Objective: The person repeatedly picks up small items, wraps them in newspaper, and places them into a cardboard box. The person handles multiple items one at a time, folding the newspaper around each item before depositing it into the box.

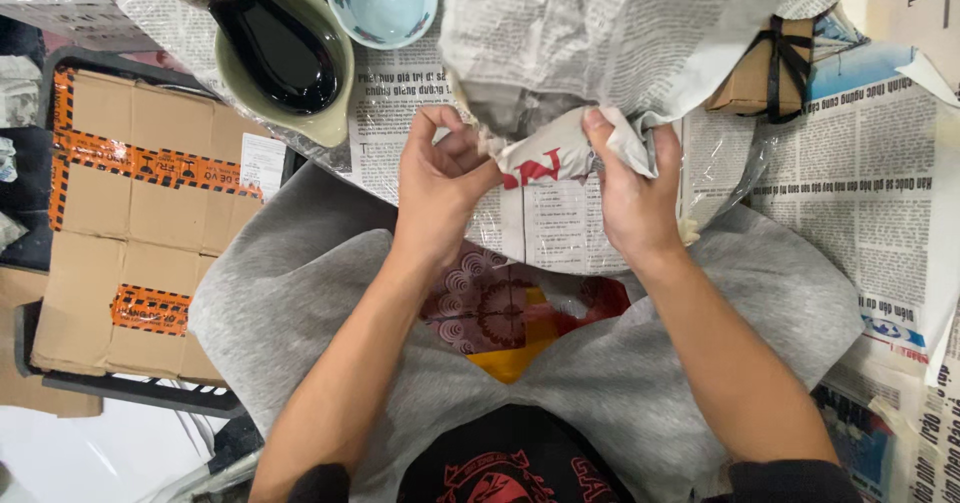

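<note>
Both my hands grip a crumpled bundle of newspaper [560, 153] at the near edge of a table. My left hand [437, 188] pinches its left end, thumb and fingers closed on the paper. On its right end my right hand [628, 188] clutches a fold of the sheet. A large loose sheet of newspaper [600, 33] rises from the bundle toward the far side. Whatever the paper wraps is hidden. My lap in grey cloth lies just below the hands.
Newspaper sheets [850, 183] cover the table. At the far left stand a cream bowl holding a dark glossy dish [280, 53] and a white floral cup [383, 1]. A small brown box with black ribbon [770, 68] sits far right. A taped cardboard box [140, 223] rests at my left.
</note>
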